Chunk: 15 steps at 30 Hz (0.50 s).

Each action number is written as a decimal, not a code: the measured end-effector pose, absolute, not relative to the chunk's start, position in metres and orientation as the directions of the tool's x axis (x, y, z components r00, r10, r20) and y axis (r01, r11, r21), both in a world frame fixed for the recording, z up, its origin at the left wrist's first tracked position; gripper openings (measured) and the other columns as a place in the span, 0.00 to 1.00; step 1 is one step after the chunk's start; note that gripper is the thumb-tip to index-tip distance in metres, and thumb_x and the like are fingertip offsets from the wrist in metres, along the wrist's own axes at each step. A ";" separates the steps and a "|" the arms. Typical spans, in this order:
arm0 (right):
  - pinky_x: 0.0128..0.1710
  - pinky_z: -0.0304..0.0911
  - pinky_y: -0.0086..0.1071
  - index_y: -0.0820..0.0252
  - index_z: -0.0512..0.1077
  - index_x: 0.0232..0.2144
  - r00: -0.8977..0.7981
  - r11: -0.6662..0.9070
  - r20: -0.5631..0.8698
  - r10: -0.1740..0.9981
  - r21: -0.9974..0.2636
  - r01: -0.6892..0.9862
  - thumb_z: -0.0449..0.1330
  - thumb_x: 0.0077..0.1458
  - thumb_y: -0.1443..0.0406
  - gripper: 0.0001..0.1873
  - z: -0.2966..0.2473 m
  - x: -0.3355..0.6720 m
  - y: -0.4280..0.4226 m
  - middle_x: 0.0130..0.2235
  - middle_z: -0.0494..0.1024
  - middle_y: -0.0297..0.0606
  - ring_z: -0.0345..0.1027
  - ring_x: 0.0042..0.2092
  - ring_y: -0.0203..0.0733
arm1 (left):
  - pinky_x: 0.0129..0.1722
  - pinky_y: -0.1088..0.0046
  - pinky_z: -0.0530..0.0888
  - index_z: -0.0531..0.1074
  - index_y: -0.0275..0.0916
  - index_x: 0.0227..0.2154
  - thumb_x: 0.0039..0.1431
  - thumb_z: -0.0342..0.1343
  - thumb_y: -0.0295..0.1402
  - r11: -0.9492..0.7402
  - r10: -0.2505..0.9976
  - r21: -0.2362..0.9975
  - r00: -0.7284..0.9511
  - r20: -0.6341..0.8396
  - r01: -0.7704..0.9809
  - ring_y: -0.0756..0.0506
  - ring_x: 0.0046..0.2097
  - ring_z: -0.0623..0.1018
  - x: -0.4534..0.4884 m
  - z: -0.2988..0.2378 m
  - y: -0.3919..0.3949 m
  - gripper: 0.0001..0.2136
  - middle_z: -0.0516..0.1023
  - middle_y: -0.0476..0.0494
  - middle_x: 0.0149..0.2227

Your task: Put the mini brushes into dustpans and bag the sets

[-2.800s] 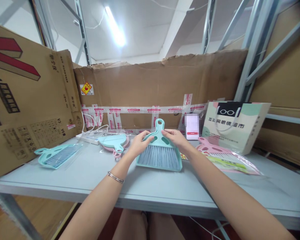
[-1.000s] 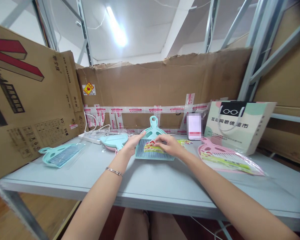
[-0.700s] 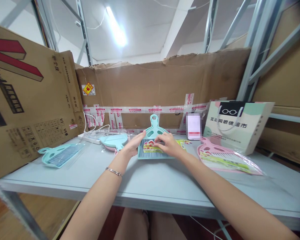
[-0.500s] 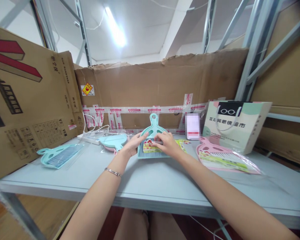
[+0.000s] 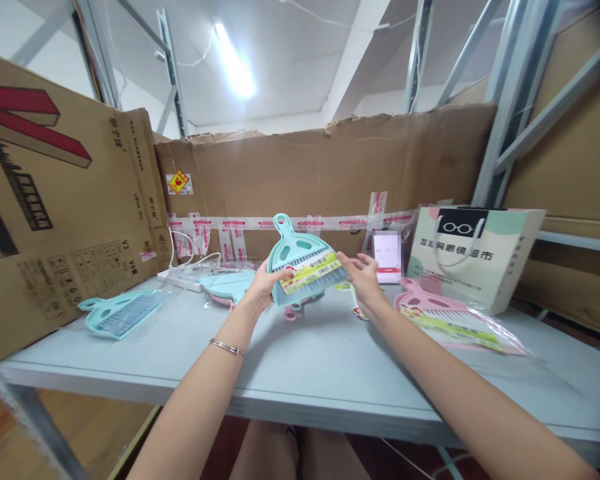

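Observation:
My left hand (image 5: 266,283) grips a mint-green dustpan (image 5: 294,248) by its left edge, thumb on the front. The dustpan is lifted off the table and tilted, handle up. A brush with grey-blue bristles (image 5: 307,288) is nested in it, and a yellow-green printed label (image 5: 314,272) lies across the bristles. My right hand (image 5: 363,273) is at the dustpan's right corner, fingers apart; whether a fingertip touches the corner I cannot tell. Below the dustpan, a pink handle end (image 5: 291,313) shows on the table, mostly hidden. Loose labels (image 5: 359,308) lie beneath my right hand.
A bagged mint dustpan set (image 5: 123,313) lies at the left, a bagged pink one (image 5: 450,313) at the right. Another mint dustpan (image 5: 227,285) is behind my left hand. A power strip (image 5: 180,280), a phone (image 5: 389,257), a paper bag (image 5: 473,257) and cardboard (image 5: 290,173) border the table.
My left hand has raised the dustpan and tilted it to the right. My right hand has moved right, off the label to the dustpan's corner. A pink handle end has come into view below.

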State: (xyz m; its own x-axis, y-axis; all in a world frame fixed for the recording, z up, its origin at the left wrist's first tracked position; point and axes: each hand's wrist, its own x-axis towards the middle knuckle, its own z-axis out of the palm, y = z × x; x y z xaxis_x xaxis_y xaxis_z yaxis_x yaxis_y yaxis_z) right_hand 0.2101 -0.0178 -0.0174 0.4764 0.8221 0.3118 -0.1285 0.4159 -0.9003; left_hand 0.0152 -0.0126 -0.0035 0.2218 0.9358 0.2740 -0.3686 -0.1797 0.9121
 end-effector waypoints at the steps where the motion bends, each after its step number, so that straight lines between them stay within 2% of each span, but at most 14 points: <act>1: 0.41 0.65 0.36 0.54 0.60 0.42 0.334 0.305 0.205 0.920 -0.909 -0.285 0.65 0.38 0.54 0.29 -0.017 0.207 -0.020 0.46 0.69 0.39 0.66 0.42 0.41 | 0.36 0.63 0.74 0.67 0.36 0.36 0.34 0.66 0.27 -0.192 0.935 0.904 0.210 0.287 -0.381 0.44 0.34 0.77 0.015 -0.003 -0.012 0.22 0.77 0.45 0.33; 3: 0.38 0.67 0.35 0.53 0.64 0.39 0.040 0.111 0.105 0.994 -0.878 -0.466 0.65 0.40 0.56 0.23 -0.019 0.199 -0.026 0.42 0.73 0.35 0.69 0.38 0.38 | 0.37 0.62 0.74 0.67 0.37 0.36 0.34 0.66 0.29 -0.221 0.929 0.894 0.193 0.314 -0.391 0.44 0.34 0.77 0.016 -0.004 -0.011 0.22 0.77 0.44 0.34; 5: 0.36 0.69 0.33 0.53 0.67 0.37 -0.109 0.019 0.092 0.990 -0.842 -0.540 0.65 0.43 0.59 0.18 -0.021 0.189 -0.032 0.39 0.76 0.32 0.71 0.35 0.36 | 0.37 0.63 0.74 0.67 0.37 0.38 0.34 0.66 0.29 -0.252 0.919 0.885 0.190 0.346 -0.393 0.44 0.35 0.77 0.017 -0.007 -0.011 0.23 0.77 0.44 0.34; 8: 0.33 0.70 0.31 0.54 0.68 0.37 -0.105 -0.006 0.068 0.992 -0.811 -0.585 0.64 0.44 0.65 0.14 -0.024 0.181 -0.036 0.35 0.78 0.31 0.72 0.32 0.35 | 0.38 0.64 0.73 0.66 0.38 0.42 0.36 0.66 0.30 -0.290 0.898 0.881 0.211 0.385 -0.374 0.44 0.36 0.76 0.021 -0.010 -0.013 0.26 0.76 0.44 0.36; 10: 0.32 0.71 0.30 0.55 0.69 0.36 -0.063 0.011 0.059 0.996 -0.807 -0.591 0.63 0.45 0.68 0.13 -0.025 0.179 -0.035 0.33 0.79 0.31 0.73 0.31 0.36 | 0.39 0.64 0.73 0.66 0.38 0.44 0.39 0.64 0.33 -0.317 0.890 0.903 0.237 0.389 -0.291 0.43 0.38 0.76 0.021 -0.008 -0.013 0.25 0.76 0.42 0.39; 12: 0.32 0.71 0.29 0.55 0.69 0.36 -0.018 0.035 0.057 0.998 -0.808 -0.588 0.62 0.46 0.69 0.12 -0.026 0.180 -0.033 0.31 0.79 0.30 0.74 0.32 0.36 | 0.42 0.65 0.71 0.67 0.37 0.43 0.44 0.61 0.37 -0.410 0.883 0.905 0.201 0.425 -0.114 0.42 0.42 0.75 0.014 -0.001 -0.013 0.22 0.75 0.40 0.42; 15: 0.32 0.72 0.30 0.56 0.69 0.35 0.025 0.073 0.071 0.997 -0.812 -0.579 0.62 0.46 0.69 0.11 -0.026 0.184 -0.030 0.30 0.79 0.31 0.74 0.32 0.38 | 0.48 0.67 0.68 0.67 0.35 0.44 0.52 0.54 0.41 -0.539 0.816 0.800 -0.073 0.574 0.263 0.42 0.47 0.73 -0.018 0.018 -0.006 0.19 0.73 0.36 0.46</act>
